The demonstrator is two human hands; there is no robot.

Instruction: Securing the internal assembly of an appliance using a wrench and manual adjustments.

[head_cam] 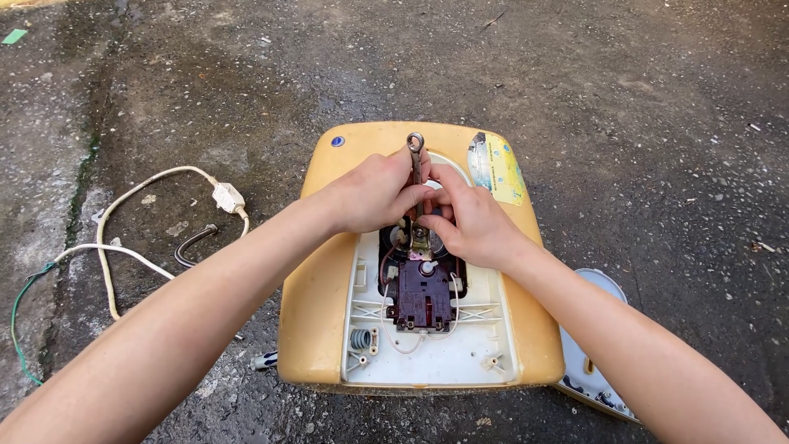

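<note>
Here, label by label, is what we saw.

Left hand: our left hand was curled shut around the shank of a metal wrench, its grip closed on the tool from the left side.

Right hand: our right hand was folded in against the same wrench from the right, its grip closed too — the fingers pressed near the tool's lower end, touching the left hand's fingers.

Wrench: it stood nearly upright between both hands, its ring end sticking up above the knuckles; the lower end was hidden behind the fingers, so we could not tell what it sat on.

Heater body: a yellowed, rounded appliance casing lay flat on the ground, its white inner panel exposed and facing up.

Inner parts: a dark reddish control block with thin wires sat in the panel's opening, just below the hands.

Label: a yellow sticker was on the casing's far right corner.

Cover: a white cover piece lay just beside the casing — at its right, partly under our right forearm.

Cable: a white power cord with an inline box curled on the wet concrete ground, well to the left.
</note>
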